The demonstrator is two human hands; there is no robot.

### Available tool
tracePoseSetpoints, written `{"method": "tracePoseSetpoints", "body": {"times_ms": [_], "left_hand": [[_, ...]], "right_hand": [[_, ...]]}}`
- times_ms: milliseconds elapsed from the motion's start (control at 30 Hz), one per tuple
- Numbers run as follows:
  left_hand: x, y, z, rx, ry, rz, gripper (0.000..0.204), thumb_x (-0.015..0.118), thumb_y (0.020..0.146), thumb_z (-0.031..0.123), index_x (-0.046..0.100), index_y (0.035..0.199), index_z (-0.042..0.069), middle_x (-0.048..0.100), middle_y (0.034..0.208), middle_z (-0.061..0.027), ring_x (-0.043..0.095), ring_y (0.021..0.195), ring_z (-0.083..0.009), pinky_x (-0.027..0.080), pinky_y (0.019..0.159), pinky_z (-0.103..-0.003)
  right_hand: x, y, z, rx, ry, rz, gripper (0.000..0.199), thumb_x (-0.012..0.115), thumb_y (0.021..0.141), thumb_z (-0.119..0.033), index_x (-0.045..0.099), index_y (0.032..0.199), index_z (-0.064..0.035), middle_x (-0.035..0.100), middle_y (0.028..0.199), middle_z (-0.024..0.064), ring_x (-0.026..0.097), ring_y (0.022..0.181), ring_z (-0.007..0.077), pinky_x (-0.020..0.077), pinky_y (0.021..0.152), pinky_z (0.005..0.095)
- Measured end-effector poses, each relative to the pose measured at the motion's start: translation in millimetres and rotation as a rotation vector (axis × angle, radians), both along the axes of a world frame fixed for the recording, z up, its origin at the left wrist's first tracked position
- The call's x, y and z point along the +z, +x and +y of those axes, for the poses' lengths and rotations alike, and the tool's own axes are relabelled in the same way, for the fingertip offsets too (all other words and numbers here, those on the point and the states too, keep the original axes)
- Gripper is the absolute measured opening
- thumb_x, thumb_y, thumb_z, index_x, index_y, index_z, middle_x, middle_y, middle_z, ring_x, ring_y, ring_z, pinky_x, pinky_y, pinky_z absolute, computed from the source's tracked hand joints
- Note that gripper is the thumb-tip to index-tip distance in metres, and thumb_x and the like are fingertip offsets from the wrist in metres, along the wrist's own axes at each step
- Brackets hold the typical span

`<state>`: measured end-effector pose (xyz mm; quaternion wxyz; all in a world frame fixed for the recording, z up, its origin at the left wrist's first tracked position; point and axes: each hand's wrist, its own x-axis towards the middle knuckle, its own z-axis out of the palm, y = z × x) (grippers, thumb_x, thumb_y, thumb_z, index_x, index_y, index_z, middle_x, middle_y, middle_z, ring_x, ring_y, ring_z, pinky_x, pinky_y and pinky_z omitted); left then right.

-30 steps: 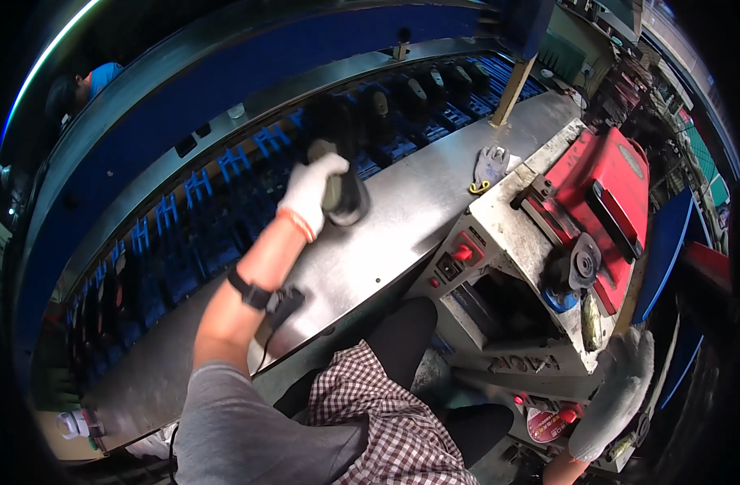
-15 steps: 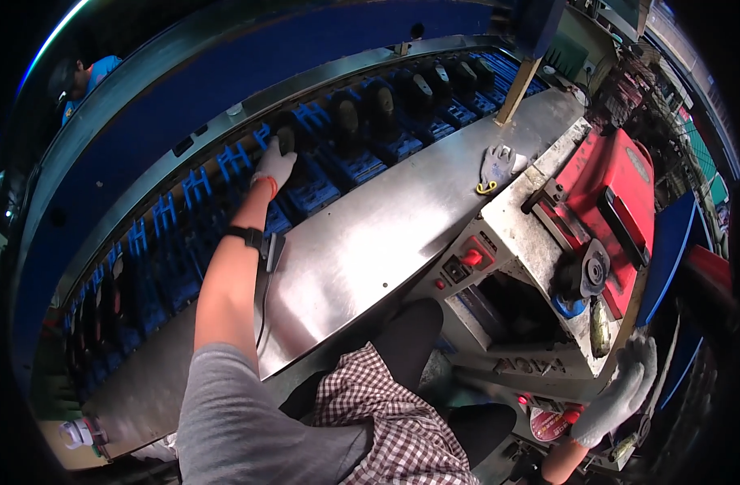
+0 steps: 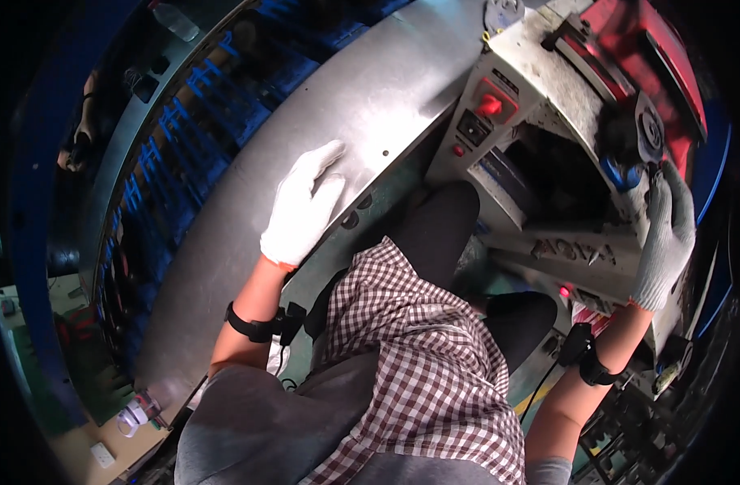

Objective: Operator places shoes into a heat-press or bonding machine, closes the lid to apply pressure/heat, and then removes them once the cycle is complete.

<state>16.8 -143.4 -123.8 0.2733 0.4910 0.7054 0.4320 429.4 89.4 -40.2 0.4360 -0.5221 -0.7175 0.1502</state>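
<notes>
Left hand (image 3: 304, 206), white glove, lying flat and released on the curved steel table (image 3: 249, 242) just by its near edge, grasping nothing. Right hand (image 3: 665, 234), grey glove, fingers spread loose against the right side of the grey machine housing (image 3: 564, 137), just beside a round disc part (image 3: 651, 133); cannot tell if anything is actually gripped, looks like resting contact only. Risk, as a judgement: right fingertips close to the disc and the dark open cavity (image 3: 556, 174) of the machine, so possible pinch or snag of glove fabric if that part turns. Red knob (image 3: 489, 105) and small red button (image 3: 564, 289) near knee and forearm, so possible accidental bump. Wrist strap cables (image 3: 285, 323) dangling, could catch on the table lip. Left palm near the rim, could slip off the smooth metal. Room: wide bare steel ahead of the left hand, blue racked conveyor (image 3: 184, 137) beyond the far edge; right side cramped, machine close against lap and arm, little clearance there.
</notes>
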Motion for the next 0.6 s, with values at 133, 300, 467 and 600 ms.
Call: {"method": "tracePoseSetpoints", "body": {"times_ms": [133,300,467,600], "left_hand": [[-19,35,-9,0.132,0.141,0.133,0.034,0.062,0.090,-0.002,0.068,0.124,0.002,0.070,0.119,-0.0169,0.069,0.112,-0.0302,0.052,0.100,-0.037],[-95,45,-42,-0.268,-0.184,0.225,0.028,0.058,0.096,0.005,0.069,0.121,0.003,0.071,0.118,-0.0181,0.070,0.111,-0.0315,0.054,0.097,-0.036],[-227,12,-110,-0.056,-0.898,-0.423,0.050,0.053,0.107,0.024,0.048,0.151,0.002,0.056,0.150,-0.0197,0.052,0.141,-0.0336,0.040,0.117,-0.037],[-274,8,-143,-0.024,-0.943,-0.556,0.067,0.054,0.107,0.041,0.036,0.159,0.003,0.047,0.159,-0.0201,0.043,0.149,-0.0346,0.033,0.122,-0.040]], "right_hand": [[1,-6,-6,-0.034,0.061,-0.061,0.033,0.060,0.106,-0.011,0.066,0.137,0.0004,0.070,0.129,0.0068,0.064,0.115,0.0115,0.0502,0.101,0.0268],[9,-24,-18,-0.103,0.021,0.068,0.032,0.061,0.104,-0.006,0.066,0.135,0.0030,0.070,0.130,0.0098,0.065,0.115,0.0131,0.0502,0.103,0.0277],[9,-37,-40,-0.077,0.204,0.164,0.046,0.052,0.106,-0.018,0.056,0.140,0.0117,0.067,0.134,0.0206,0.066,0.119,0.0266,0.0517,0.104,0.0349],[-3,-53,-38,-0.135,0.385,-0.050,0.068,0.042,0.107,-0.043,0.049,0.139,0.0170,0.060,0.137,0.0300,0.065,0.118,0.0388,0.0583,0.098,0.0450]]}}
